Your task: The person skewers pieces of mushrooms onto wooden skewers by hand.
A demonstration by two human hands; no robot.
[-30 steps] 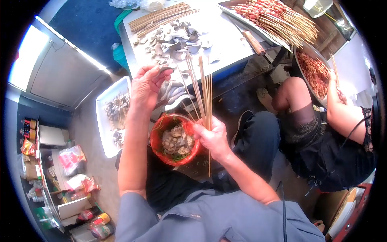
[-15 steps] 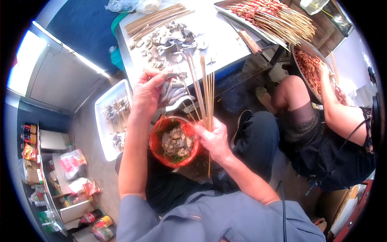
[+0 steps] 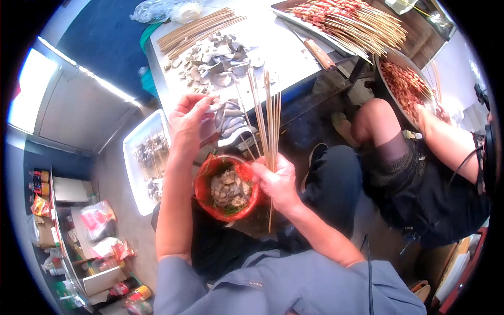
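My right hand is closed round a bundle of bamboo skewers, their tips fanning upward. Grey oyster mushroom pieces are stacked near the tip of a skewer on the left side of the bundle. Beside that stack, my left hand pinches a small mushroom piece between thumb and fingers. Under both hands is a red-lined bucket with pale lumpy scraps inside. Loose mushroom pieces lie heaped on the white table ahead.
Skewers lie at the table's back left, near a knife and a tray of meat skewers. On the left a white tray holds mushroom skewers. A co-worker's hand is at a bowl of meat.
My left hand has drawn slightly up and left, away from the stacked mushrooms. My right hand keeps its hold on the skewers. The co-worker's hand has moved lower at the bowl.
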